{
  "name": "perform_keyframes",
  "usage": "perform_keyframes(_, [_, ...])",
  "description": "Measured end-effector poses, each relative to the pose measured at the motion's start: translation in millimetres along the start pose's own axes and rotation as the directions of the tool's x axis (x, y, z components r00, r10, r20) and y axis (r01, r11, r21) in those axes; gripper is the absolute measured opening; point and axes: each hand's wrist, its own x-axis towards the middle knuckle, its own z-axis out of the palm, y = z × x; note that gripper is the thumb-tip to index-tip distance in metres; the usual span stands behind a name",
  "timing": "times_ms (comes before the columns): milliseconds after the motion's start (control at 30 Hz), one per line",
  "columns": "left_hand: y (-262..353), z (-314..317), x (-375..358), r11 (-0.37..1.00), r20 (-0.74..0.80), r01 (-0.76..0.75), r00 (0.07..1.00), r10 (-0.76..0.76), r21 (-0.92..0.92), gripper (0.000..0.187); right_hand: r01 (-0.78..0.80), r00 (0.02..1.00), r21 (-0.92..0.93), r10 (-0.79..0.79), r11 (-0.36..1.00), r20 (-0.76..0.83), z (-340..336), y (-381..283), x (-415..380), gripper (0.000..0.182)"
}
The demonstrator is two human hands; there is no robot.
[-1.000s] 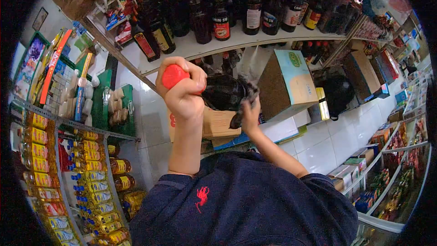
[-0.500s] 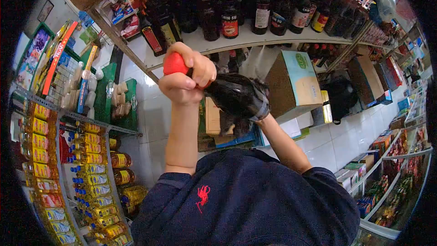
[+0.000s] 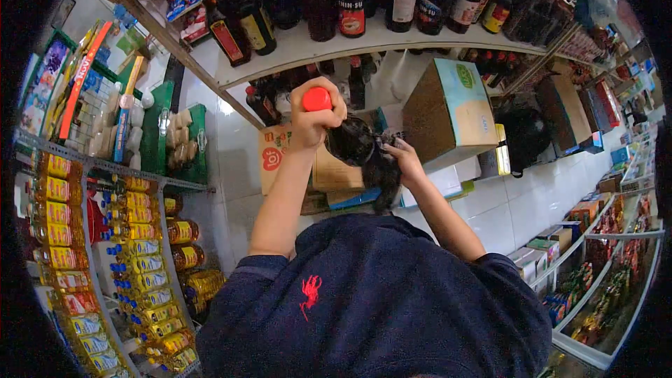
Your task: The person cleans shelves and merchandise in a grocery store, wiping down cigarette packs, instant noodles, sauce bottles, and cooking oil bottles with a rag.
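My left hand (image 3: 316, 115) is wrapped round the neck of a dark glass bottle (image 3: 348, 141), just under its red cap (image 3: 317, 99). The bottle is tilted, its cap toward me and its base pointing right. Beside the base, my right hand (image 3: 400, 157) has its fingers closed on a dark cloth (image 3: 381, 178) that hangs down toward my chest. Part of the bottle's lower end is hidden by the cloth. Ahead of my hands, several sauce bottles (image 3: 352, 10) stand on a white shelf (image 3: 308, 56).
A large carton (image 3: 448, 115) stands right of my hands, with a flatter cardboard box (image 3: 336, 171) below them. More bottles (image 3: 260, 105) sit under the shelf. Racks of yellow oil bottles (image 3: 143, 266) run along my left. A glass-fronted case (image 3: 602, 273) is at right.
The bottle has come lower and its cap has moved right, turned more toward me. My right hand has come out from behind the base, and the cloth now hangs in view.
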Motion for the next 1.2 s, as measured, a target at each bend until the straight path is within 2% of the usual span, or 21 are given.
perform_keyframes(33, [-7.9, -4.6, -2.3, 0.996, -0.014, 0.057, 0.998, -0.056, 0.071, 0.023, -0.009, 1.0, -0.003, 0.009, 1.0, -0.001, 2.0, -1.4, -4.8, 0.024])
perform_keyframes(133, [-29.1, -9.6, -10.0, 0.973, -0.044, 0.148, 0.989, -0.142, 0.176, 0.021, 0.218, 0.958, -0.056, -0.203, 0.974, 0.204, 12.2, -5.9, -15.6, 0.051])
perform_keyframes(167, [-34.5, -10.5, -11.8, 0.952, -0.044, 0.17, 0.985, -0.164, 0.253, 0.02, 0.35, 0.92, -0.064, -0.331, 0.934, 0.209, 25.3, -3.1, -17.7, 0.037])
perform_keyframes(200, [-39.6, -11.4, -13.1, 0.925, -0.045, 0.189, 0.982, -0.185, 0.329, 0.019, 0.405, 0.894, -0.124, -0.364, 0.906, 0.26, 34.0, -4.0, -23.4, 0.046])
perform_keyframes(233, [-43.9, -12.5, -14.8, 0.918, -0.067, 0.191, 0.982, -0.179, 0.347, 0.017, 0.624, 0.774, -0.299, -0.518, 0.722, 0.364, 49.2, -9.6, -27.7, 0.058])
perform_keyframes(267, [-45.3, -9.0, -15.8, 0.918, -0.07, 0.193, 0.981, -0.179, 0.347, 0.017, 0.785, 0.619, -0.42, -0.609, 0.456, 0.496, 60.6, -12.6, -27.8, 0.07])
perform_keyframes(300, [-46.4, -4.1, -17.0, 0.936, -0.089, 0.18, 0.983, -0.16, 0.303, 0.017, 0.783, 0.621, -0.419, -0.606, 0.459, 0.497, 66.3, -12.7, -24.5, 0.07])
perform_keyframes(367, [-50.8, -5.1, -19.1, 0.946, -0.057, 0.126, 0.992, -0.114, 0.299, 0.016, 0.783, 0.488, -0.614, -0.713, 0.102, 0.504, 74.2, -13.9, -17.5, 0.067])
perform_keyframes(400, [-54.1, -5.2, -18.8, 0.946, -0.064, 0.125, 0.992, -0.111, 0.297, 0.016, 0.784, 0.49, -0.613, -0.708, 0.102, 0.509, 74.9, -13.6, -13.3, 0.067])
perform_keyframes(467, [-60.4, -6.0, -17.0, 0.933, 0.053, -0.052, 0.998, 0.035, 0.357, 0.02, 0.699, 0.672, -0.614, -0.631, 0.367, 0.388, 77.6, -14.0, -7.9, 0.058])
perform_keyframes(500, [-62.9, -15.3, -17.3, 0.866, 0.098, -0.065, 0.995, 0.018, 0.496, 0.017, 0.707, 0.677, -0.575, -0.627, 0.41, 0.385, 77.3, -14.7, -7.8, 0.052])
perform_keyframes(600, [-70.7, -17.1, -24.3, 0.805, 0.051, -0.002, 0.998, -0.035, 0.593, 0.024, 0.675, 0.728, -0.534, -0.581, 0.509, 0.365, 79.6, -11.2, -2.8, 0.048])
perform_keyframes(700, [-84.8, -37.0, -32.3, 0.72, 0.07, 0.004, 0.995, -0.073, 0.694, 0.03, 0.686, 0.721, -0.51, -0.579, 0.519, 0.381, 70.2, 15.9, 21.9, 0.046])
perform_keyframes(867, [-87.6, -55.8, -31.7, 0.705, 0.041, 0.075, 0.988, -0.147, 0.705, 0.032, 0.664, 0.742, -0.472, -0.586, 0.58, 0.324, 84.4, 18.2, 26.0, 0.045])
perform_keyframes(933, [-89.2, -62.8, -31.1, 0.53, 0.146, -0.125, 0.989, 0.002, 0.839, 0.036, 0.639, 0.768, -0.479, -0.53, 0.602, 0.36, 78.6, 20.8, 37.1, 0.044])
perform_keyframes(967, [-89.8, -66.6, -34.8, 0.531, 0.144, -0.122, 0.99, 0.001, 0.838, 0.036, 0.637, 0.77, -0.48, -0.527, 0.603, 0.36, 76.8, 18.8, 37.7, 0.044])
perform_keyframes(1000, [-90.4, -71.7, -41.8, 0.808, -0.087, 0.122, 0.992, -0.088, 0.577, 0.043, 0.644, 0.761, -0.525, -0.538, 0.557, 0.363, 74.0, 16.0, 38.1, 0.044])
perform_keyframes(1033, [-92.7, -77.6, -50.1, 0.934, -0.26, 0.306, 0.932, -0.254, 0.184, 0.053, 0.649, 0.751, -0.566, -0.549, 0.508, 0.367, 73.9, 10.3, 35.4, 0.044])
perform_keyframes(1133, [-137.7, -122.1, -92.3, 0.933, -0.217, 0.259, 0.954, -0.207, 0.248, 0.054, 0.624, 0.781, -0.495, -0.501, 0.605, 0.372, 73.8, -0.5, 28.8, 0.046])
perform_keyframes(1167, [-154.9, -132.1, -105.5, 0.813, -0.193, 0.343, 0.939, -0.284, 0.47, 0.062, 0.621, 0.783, -0.496, -0.504, 0.607, 0.365, 76.0, -5.1, 25.5, 0.046])
perform_keyframes(1200, [-162.4, -128.2, -107.6, 0.813, -0.189, 0.345, 0.938, -0.29, 0.469, 0.062, 0.639, 0.768, -0.492, -0.513, 0.591, 0.383, 80.6, -10.6, 22.4, 0.045])
